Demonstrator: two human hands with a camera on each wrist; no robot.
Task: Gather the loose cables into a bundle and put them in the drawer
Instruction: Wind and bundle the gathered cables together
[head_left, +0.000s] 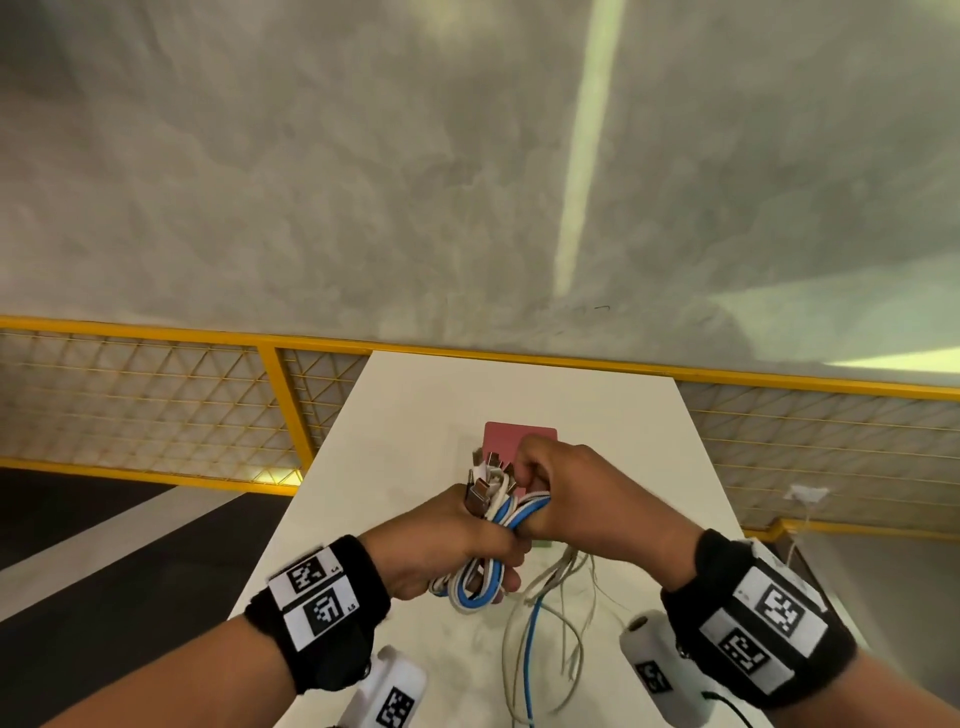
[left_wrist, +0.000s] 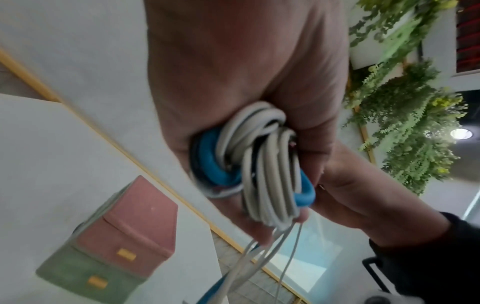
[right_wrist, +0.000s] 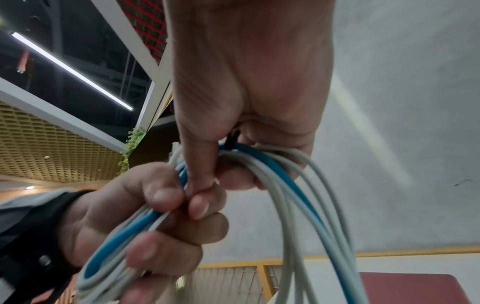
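**Cables coiled between two fists**

Table (head_left: 415, 415) first: a white top running up the middle of the head view, with a yellow mesh railing (head_left: 156, 400) crossing behind it. Next, low in the left of the left wrist view, the small drawer unit (left_wrist: 124, 236), pink box stacked on green, both fronts closed, sitting on that table. Now the action at lower centre of the head view: the cables (head_left: 498, 512), white and blue, wound into a fat coil, plugs poking out the top. The left hand (head_left: 441, 540) has its fingers curled tight round the coil. The right hand (head_left: 587, 493) is fisted on the same strands just beside it, knuckles touching. Loose cable tails (head_left: 540, 639) trail down onto the table toward the bottom edge.
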